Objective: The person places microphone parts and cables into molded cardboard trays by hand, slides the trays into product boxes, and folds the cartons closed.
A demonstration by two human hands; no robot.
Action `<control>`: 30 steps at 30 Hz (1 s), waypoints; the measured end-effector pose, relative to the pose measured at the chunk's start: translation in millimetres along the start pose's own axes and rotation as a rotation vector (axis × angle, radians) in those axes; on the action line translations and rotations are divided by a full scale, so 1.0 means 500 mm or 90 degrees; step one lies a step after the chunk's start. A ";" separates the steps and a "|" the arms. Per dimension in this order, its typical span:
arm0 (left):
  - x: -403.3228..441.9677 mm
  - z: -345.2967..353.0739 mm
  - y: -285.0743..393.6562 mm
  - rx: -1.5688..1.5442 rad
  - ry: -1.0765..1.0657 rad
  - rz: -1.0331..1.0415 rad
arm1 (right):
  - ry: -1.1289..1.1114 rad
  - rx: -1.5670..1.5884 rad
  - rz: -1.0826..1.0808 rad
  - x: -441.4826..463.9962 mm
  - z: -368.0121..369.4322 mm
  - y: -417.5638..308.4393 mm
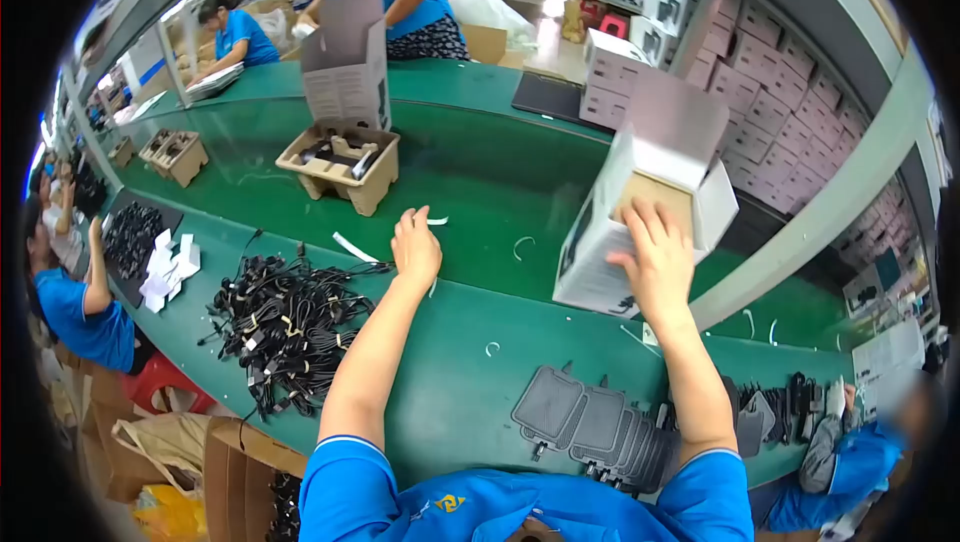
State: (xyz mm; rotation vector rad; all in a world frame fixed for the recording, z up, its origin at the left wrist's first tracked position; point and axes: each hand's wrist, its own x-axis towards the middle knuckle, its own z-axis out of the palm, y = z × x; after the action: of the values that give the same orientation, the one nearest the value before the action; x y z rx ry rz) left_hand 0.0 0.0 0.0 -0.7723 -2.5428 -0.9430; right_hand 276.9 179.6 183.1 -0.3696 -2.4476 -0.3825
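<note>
My right hand (657,257) has its fingers spread over the brown cardboard insert (660,192) in the top of a white printed box (592,242). The box stands upright with its flaps raised. My left hand (415,250) is just above the green bench edge, its fingers loosely bent and apart, and no held object shows in it. A thin white strip (437,222) lies at its fingertips; whether they touch it I cannot tell. To the left of that hand is a tangled heap of black cables (290,327). Another white strip (355,248) lies between the heap and my hand.
Moulded pulp trays (375,188) sit on the green belt at left, with another open box (345,92) behind. Flat black plastic parts (575,412) overlap near my body. A metal post (800,237) slants up at right. Co-workers in blue shirts are around the line.
</note>
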 end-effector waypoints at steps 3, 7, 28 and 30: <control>0.013 -0.049 0.012 -0.041 0.007 0.120 | 0.071 0.007 0.033 0.034 0.057 -0.023; -0.065 -0.068 0.109 -0.094 -0.108 0.118 | 0.076 -0.056 0.025 0.085 0.131 0.078; -0.397 -0.217 0.115 -0.067 -0.283 0.330 | -0.100 0.180 -0.043 -0.036 0.082 0.008; -0.404 -0.223 0.134 -0.177 -0.284 0.259 | -0.260 0.251 -0.087 -0.110 0.031 -0.035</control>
State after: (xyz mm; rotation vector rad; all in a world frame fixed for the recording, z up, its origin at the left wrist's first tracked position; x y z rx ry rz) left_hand 213.1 -108.4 21.4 -1.6726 -2.4660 -1.0850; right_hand 304.5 159.5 133.8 -0.1166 -2.8744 0.1423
